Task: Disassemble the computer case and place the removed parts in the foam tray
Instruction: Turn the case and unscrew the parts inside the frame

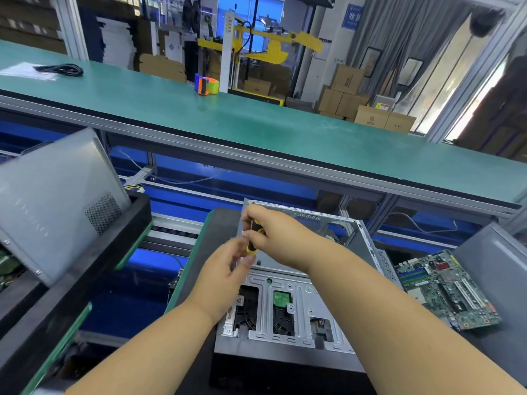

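Observation:
The open silver computer case lies in front of me on a dark mat, its drive cage facing up. My right hand is closed around a yellow-and-black screwdriver held upright over the case's left side. My left hand sits just below it, fingers pinched near the screwdriver's lower end; whether it holds anything is hidden. A green motherboard lies to the right of the case, tilted on a grey surface.
A grey side panel leans in a black tray at the left. A green conveyor table runs across behind, carrying a tape dispenser and a black cable. Cardboard boxes stand beyond.

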Demonstrator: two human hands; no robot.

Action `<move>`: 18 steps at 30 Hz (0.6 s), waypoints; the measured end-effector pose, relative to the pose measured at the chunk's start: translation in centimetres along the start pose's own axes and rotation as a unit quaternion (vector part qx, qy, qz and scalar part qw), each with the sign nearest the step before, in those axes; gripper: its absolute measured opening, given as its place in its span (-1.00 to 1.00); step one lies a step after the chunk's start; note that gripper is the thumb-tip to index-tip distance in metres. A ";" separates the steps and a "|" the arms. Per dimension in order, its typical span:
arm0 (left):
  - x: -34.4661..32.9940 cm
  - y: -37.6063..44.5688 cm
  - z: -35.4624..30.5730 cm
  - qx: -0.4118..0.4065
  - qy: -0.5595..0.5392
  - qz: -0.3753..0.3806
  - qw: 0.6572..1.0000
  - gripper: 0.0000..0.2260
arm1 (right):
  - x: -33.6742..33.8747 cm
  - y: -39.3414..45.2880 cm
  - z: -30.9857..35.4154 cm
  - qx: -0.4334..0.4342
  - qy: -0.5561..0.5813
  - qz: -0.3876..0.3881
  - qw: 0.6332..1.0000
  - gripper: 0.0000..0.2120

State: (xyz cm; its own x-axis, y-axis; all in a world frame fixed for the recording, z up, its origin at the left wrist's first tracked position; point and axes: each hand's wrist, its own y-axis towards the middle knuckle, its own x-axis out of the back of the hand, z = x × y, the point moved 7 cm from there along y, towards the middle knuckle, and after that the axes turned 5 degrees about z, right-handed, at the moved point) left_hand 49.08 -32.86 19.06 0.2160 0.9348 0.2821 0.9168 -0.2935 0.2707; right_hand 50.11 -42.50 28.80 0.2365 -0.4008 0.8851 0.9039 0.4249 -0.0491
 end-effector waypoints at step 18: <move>1.6 2.3 -1.6 -0.001 -0.082 0.012 0.997 -0.73 | 0.0 0.8 -0.3 -0.090 -0.150 -0.060 0.983 -0.78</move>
State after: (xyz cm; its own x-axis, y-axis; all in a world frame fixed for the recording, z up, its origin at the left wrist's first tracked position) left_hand 51.00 -32.34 21.57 0.2907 0.9474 0.1340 0.9099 -0.3171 0.2676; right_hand 50.97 -42.37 28.58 0.0330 -0.1712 0.9847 0.9739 0.2271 0.0068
